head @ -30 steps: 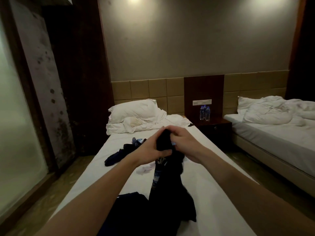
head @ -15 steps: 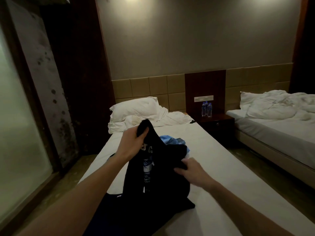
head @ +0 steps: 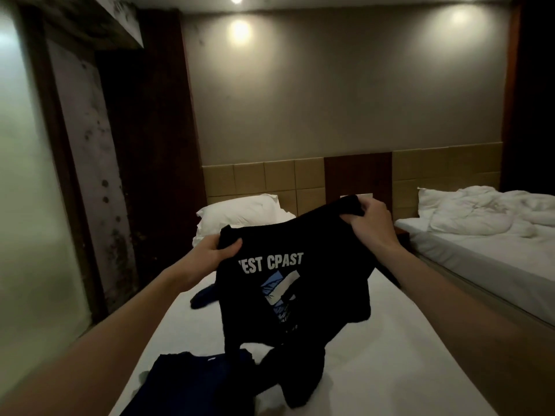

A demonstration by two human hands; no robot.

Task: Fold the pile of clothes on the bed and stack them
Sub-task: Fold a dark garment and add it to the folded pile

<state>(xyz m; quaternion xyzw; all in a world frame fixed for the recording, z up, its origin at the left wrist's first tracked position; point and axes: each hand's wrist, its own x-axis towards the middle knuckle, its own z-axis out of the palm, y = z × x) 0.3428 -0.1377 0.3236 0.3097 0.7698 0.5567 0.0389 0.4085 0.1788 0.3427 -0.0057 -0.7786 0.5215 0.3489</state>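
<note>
Black T-shirt (head: 288, 283) held up over the bed (head: 375, 373), printed side facing me, hem trailing onto the sheet. My left hand (head: 214, 250) pinches the left shoulder between thumb and fingers; my right hand (head: 371, 223) has its fingers curled into bunched cloth at the far right corner, higher up. Risk, as I judge it: uneven grips let the shirt twist, so the fold lands crooked. Dark blue folded garment (head: 192, 382) lies near left, touching the trailing hem; laying the shirt down could drag it. Another dark garment (head: 205, 294) sits behind. Pillow (head: 240, 211) far.
</note>
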